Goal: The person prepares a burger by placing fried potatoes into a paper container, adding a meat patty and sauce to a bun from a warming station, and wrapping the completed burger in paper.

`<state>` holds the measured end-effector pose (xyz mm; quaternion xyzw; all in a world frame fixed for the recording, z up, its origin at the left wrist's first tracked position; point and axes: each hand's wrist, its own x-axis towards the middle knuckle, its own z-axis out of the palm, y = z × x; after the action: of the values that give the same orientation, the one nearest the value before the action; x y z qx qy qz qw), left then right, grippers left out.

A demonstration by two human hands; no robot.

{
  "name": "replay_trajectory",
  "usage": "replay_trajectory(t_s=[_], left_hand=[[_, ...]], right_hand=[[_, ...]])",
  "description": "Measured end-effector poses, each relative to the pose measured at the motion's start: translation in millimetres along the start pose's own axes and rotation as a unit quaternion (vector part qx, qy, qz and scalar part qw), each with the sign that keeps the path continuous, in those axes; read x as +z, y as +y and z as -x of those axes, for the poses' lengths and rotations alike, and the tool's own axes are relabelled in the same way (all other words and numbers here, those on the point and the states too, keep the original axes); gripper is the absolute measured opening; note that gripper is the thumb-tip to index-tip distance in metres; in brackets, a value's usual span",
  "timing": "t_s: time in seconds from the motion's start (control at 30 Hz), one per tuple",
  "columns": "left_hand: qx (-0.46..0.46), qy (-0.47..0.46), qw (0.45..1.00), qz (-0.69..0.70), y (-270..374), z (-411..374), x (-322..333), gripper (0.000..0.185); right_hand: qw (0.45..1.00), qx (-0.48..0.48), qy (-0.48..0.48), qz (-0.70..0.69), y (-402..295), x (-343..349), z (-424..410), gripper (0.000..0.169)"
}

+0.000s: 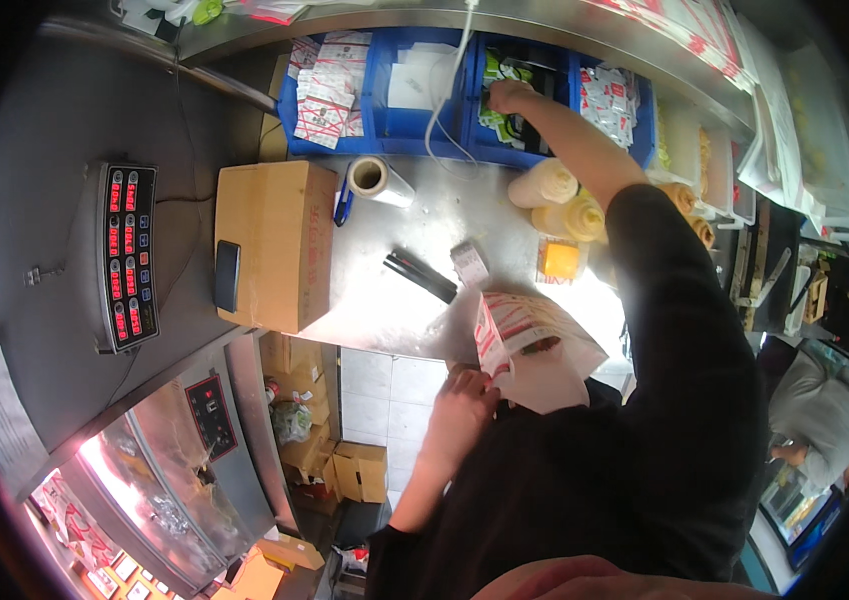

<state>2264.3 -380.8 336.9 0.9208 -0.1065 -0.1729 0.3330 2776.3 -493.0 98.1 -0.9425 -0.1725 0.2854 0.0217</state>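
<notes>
My left hand point(466, 397) grips the edge of a white paper bag point(518, 322) with red print. The bag's mouth faces me, and something dark red shows inside it. My right arm stretches far forward, and my right hand point(511, 97) is down in a blue plastic bin point(473, 135) among green packets point(499, 71) and black items. The fingertips are hidden, so I cannot tell whether they hold a packet. Close to the bag on the steel counter point(424, 225) lie a small printed paper slip point(469, 264) and a black bar-shaped object point(421, 275).
Neighbouring bins hold printed paper packets point(323, 112), white paper point(421, 82) and sachets point(608, 105). Squeeze bottles point(544, 184) stand under my right arm, beside a yellow block point(559, 260). Leftward are a plastic film roll point(379, 182), a cardboard box point(274, 247) and a phone point(227, 276). A white cable point(443, 105) hangs down.
</notes>
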Motion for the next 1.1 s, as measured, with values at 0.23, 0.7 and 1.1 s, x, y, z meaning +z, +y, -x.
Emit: replay_trajectory(t_s=[0.23, 0.7, 1.1], left_hand=[[-0.02, 0.044, 0.999, 0.021, -2, -2, 6, 0.014], [0.051, -0.05, 0.997, -0.026, 1, -10, -4, 0.017], [0.051, 0.021, 0.995, -0.088, 0, 15, 9, 0.005]], right_hand=[[0.996, 0.076, -0.046, -0.023, 20, 46, -77, 0.03], [0.994, -0.061, -0.045, 0.078, 41, 32, -74, 0.028], [0.769, -0.084, 0.147, -0.617, 8, -40, 370, 0.008]])
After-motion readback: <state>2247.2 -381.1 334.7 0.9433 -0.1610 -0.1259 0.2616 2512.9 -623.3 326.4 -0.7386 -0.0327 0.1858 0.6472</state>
